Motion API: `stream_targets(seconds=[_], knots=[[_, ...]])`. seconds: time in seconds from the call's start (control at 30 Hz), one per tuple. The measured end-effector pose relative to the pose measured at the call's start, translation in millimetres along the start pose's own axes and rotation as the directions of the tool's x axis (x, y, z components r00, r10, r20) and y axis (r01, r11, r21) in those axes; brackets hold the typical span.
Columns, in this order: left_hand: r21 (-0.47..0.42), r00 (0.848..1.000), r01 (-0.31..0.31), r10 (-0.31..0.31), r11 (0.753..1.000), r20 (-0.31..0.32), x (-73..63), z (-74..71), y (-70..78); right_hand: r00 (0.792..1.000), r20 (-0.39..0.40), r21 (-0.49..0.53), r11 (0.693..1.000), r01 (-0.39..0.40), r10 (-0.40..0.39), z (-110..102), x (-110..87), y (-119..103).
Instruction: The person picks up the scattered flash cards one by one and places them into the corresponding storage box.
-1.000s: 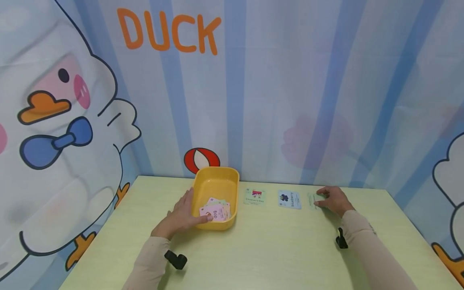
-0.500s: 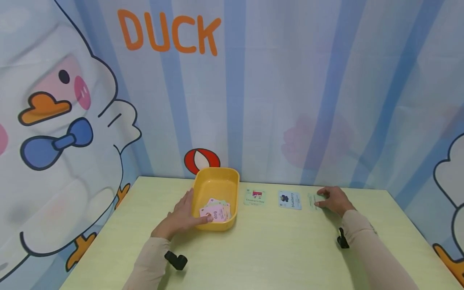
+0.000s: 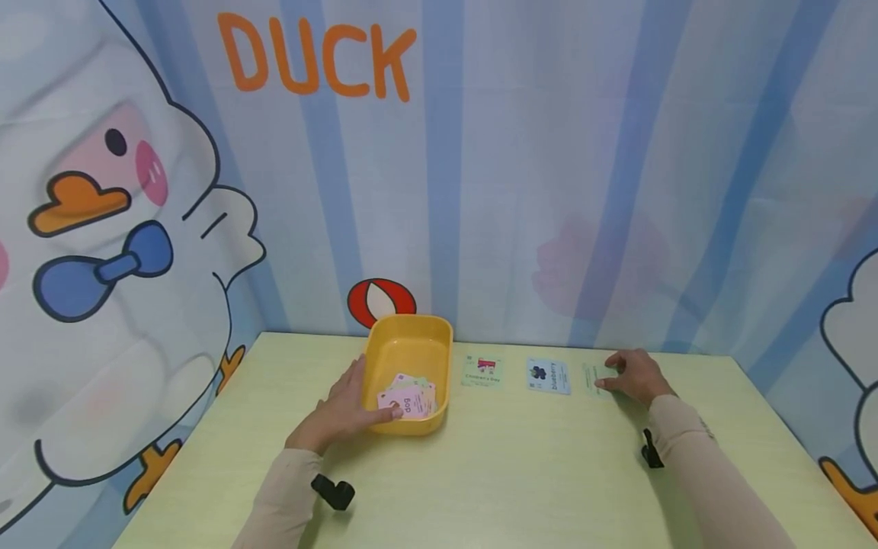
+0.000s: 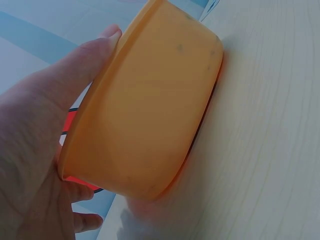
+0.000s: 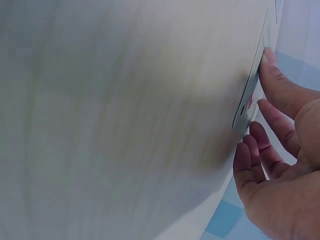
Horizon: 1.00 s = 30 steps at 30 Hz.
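Observation:
My left hand [image 3: 338,408] holds the near left corner of a yellow plastic bin [image 3: 411,324], thumb over the rim and fingers along its outer side. The left wrist view shows the thumb on the rim of the bin [image 4: 145,110]. Several picture cards lie inside, a pink "dog" card [image 3: 405,400] on top. On the right, my right hand [image 3: 638,377] touches a pale green card [image 3: 591,381] lying on the table and hides part of it. In the right wrist view, the thumb rests on that card [image 5: 247,102], other fingers bent and spread beside it.
Between bin and right hand lie a green "Children's Day" card [image 3: 482,372] and a blue "blueberry" card [image 3: 548,377], spaced apart in a row. The pale yellow table [image 3: 494,480] ends at a printed duck curtain [image 3: 501,191]. Small black devices hang at both wrists.
My right hand has shifted slightly to the right over the green card, while the card stays in place. My left hand and the bin have not moved.

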<state>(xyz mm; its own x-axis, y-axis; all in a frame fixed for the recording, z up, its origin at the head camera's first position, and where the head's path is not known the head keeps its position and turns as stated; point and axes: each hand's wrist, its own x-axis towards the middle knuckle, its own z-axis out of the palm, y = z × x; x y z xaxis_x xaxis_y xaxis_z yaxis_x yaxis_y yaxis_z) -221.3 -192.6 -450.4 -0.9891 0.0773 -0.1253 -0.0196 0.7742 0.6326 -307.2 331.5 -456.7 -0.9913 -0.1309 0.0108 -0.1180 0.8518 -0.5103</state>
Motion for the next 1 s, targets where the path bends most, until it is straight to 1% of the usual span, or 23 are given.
stream_targets(seconds=[0.17,0.33,0.4,0.53,0.63,0.9,1.0], knots=[[0.000,1.000,0.007,-0.007,1.000,-0.002,0.1,0.5,-0.1,1.000,0.007,0.008,1.000,-0.007,0.007,0.5,0.5,1.8],[-0.001,1.000,0.005,-0.005,1.000,-0.002,1.1,1.8,-2.0,0.999,0.022,0.025,0.999,-0.036,0.036,2.0,1.9,5.6],[0.000,1.000,0.005,-0.005,1.000,-0.005,1.3,2.1,-2.4,0.999,0.020,0.020,0.999,-0.038,0.037,1.6,2.6,6.6],[0.001,1.000,0.003,-0.003,1.000,-0.011,2.4,3.0,-3.9,1.000,0.007,-0.025,0.999,-0.024,0.024,0.5,3.3,7.8],[-0.007,1.000,-0.002,0.002,1.000,-0.013,2.7,3.6,-4.9,1.000,0.012,-0.039,0.999,-0.029,0.029,-0.1,2.4,7.6],[0.000,0.999,-0.023,0.023,1.000,-0.025,3.0,2.1,-3.6,0.996,0.038,-0.006,0.997,-0.079,0.079,-3.5,0.1,2.5],[-0.001,1.000,-0.021,0.021,1.000,-0.022,2.9,1.9,-3.5,0.996,0.043,-0.009,0.996,-0.083,0.084,-4.0,0.2,1.8]])
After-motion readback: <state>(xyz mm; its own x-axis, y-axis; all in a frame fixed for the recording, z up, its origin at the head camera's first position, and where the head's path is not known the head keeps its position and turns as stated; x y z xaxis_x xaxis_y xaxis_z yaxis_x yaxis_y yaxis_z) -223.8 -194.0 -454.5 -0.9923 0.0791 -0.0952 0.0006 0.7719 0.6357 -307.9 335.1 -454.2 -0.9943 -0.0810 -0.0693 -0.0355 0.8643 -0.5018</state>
